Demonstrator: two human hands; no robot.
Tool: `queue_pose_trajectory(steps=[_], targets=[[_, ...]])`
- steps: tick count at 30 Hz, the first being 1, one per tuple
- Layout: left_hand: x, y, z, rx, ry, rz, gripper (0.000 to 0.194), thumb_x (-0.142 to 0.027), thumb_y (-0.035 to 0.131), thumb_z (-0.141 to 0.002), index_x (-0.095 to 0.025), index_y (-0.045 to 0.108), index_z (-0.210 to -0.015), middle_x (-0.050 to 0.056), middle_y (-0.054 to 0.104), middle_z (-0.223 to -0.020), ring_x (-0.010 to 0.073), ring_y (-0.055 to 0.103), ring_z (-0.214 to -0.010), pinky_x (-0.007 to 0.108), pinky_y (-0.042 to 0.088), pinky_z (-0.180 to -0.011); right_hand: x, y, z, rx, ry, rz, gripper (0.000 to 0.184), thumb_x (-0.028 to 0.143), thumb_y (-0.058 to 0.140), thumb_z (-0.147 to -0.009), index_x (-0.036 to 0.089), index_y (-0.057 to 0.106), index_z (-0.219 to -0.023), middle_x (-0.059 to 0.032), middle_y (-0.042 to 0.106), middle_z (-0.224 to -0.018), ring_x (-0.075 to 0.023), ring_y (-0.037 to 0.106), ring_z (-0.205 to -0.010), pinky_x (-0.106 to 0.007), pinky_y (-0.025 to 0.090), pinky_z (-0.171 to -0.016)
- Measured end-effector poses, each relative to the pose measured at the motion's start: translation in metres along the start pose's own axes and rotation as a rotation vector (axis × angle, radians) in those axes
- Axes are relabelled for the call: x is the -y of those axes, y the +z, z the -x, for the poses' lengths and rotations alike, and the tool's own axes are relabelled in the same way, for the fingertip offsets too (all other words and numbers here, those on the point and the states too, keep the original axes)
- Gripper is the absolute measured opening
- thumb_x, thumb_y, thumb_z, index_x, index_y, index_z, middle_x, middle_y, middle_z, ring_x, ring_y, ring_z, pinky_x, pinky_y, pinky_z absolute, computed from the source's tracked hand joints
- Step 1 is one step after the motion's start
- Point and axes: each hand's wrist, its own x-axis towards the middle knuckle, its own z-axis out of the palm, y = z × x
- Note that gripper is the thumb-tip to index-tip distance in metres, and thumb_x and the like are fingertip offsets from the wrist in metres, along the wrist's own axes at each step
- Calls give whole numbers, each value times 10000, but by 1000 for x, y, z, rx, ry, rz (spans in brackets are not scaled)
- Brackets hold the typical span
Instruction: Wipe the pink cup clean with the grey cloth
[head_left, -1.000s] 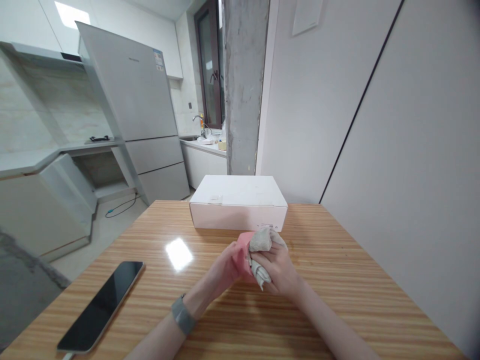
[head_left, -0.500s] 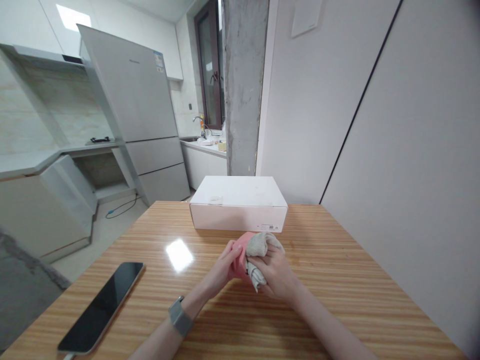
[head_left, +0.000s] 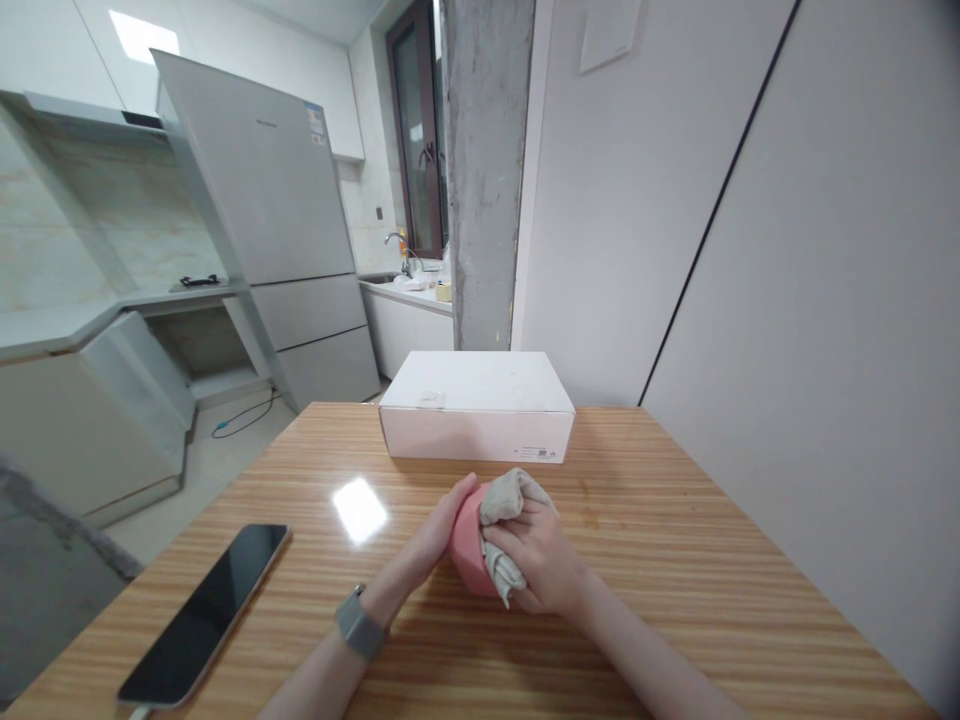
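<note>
Near the middle of the wood-grain table (head_left: 675,540), pretty much right in front of the person, there's a pink container (head_left: 468,550) tipped over so its mouth faces the right hand (head_left: 544,560). The left hand (head_left: 435,530) has it from the left side, fingers together and only slightly bent, cupped along the outer wall; can't really tell where the thumb sits. The right hand's fingers are curled in pretty tight on a bunched-up grey cloth (head_left: 513,497), with the cloth pressed up against the container's mouth, one fold puffing out over the top and a loose corner dangling below. How far in the fingertips go, can't tell, the cloth hides them.

There's a grey band (head_left: 360,623) on the left wrist. Just beyond the hands sits a closed white box (head_left: 476,432), bit of clear tape on its front edge and small print at the lower right. Over on the left side of the table a phone (head_left: 204,615) lies flat, dark screen up, white cable (head_left: 140,712) at its near end. Past the table you get a silver fridge (head_left: 259,180) and, further back, a faucet (head_left: 397,240) by the window.
</note>
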Motion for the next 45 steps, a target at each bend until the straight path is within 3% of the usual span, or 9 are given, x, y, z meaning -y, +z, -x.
queue_pose_trajectory(steps=[3,9,13,15,24,29,34,39,45], targets=[[-3,1,2,71,23,-65,489,-527,509,-869,-115,716,-1033,78,730,-1057,257,593,-1101,365,261,-1105,1,-1,1,-4,-21,28,294,308,395,-777,166,624,-895,-106,700,-729,-260,633,-721,-431,489,-761],[2,8,3,-11,10,111,442,-454,548,-866,-114,674,-1118,103,647,-1242,279,515,-1217,375,343,-1049,-5,-9,3,21,-35,135,342,277,401,-805,131,612,-1031,-135,729,-850,-293,658,-815,-466,469,-835],[4,16,6,183,23,270,489,-432,527,-878,-141,581,-1267,122,609,-1290,288,542,-1180,359,460,-886,-12,-15,3,-44,54,172,343,281,392,-813,143,597,-1050,-155,719,-940,-309,651,-862,-482,461,-818],[4,18,6,224,42,331,479,-406,545,-862,-135,592,-1253,124,626,-1261,275,574,-1128,336,470,-854,-13,-17,3,-58,85,171,323,266,400,-801,150,596,-1031,-147,717,-938,-302,649,-842,-481,458,-815],[-3,6,6,100,-94,157,563,-564,478,-878,-89,686,-1097,107,745,-932,240,659,-923,332,427,-915,1,-1,-1,101,-5,4,275,269,436,-755,153,623,-918,-124,715,-812,-274,632,-791,-438,479,-849],[1,6,5,-18,-97,116,427,-481,585,-847,-120,706,-1039,87,733,-993,221,644,-934,319,428,-902,2,-1,-3,146,42,8,267,270,439,-742,163,628,-897,-119,705,-798,-264,619,-762,-438,481,-820],[7,9,6,123,3,257,439,-433,558,-879,-148,628,-1205,90,678,-1156,235,605,-1037,304,453,-846,-4,-6,1,115,51,63,290,246,441,-761,147,626,-961,-135,714,-852,-280,633,-814,-463,466,-849],[3,12,8,299,-27,377,416,-370,526,-897,-120,616,-1218,125,668,-1171,228,611,-1035,311,450,-875,-14,-8,8,36,60,92,306,251,449,-744,136,621,-969,-156,714,-904,-300,637,-847,-465,472,-812],[-4,11,5,132,-110,315,528,-551,486,-865,-89,711,-983,115,738,-852,226,669,-794,293,470,-734,-7,-5,3,51,19,14,264,273,432,-750,163,614,-907,-116,704,-792,-270,617,-768,-450,464,-801]])
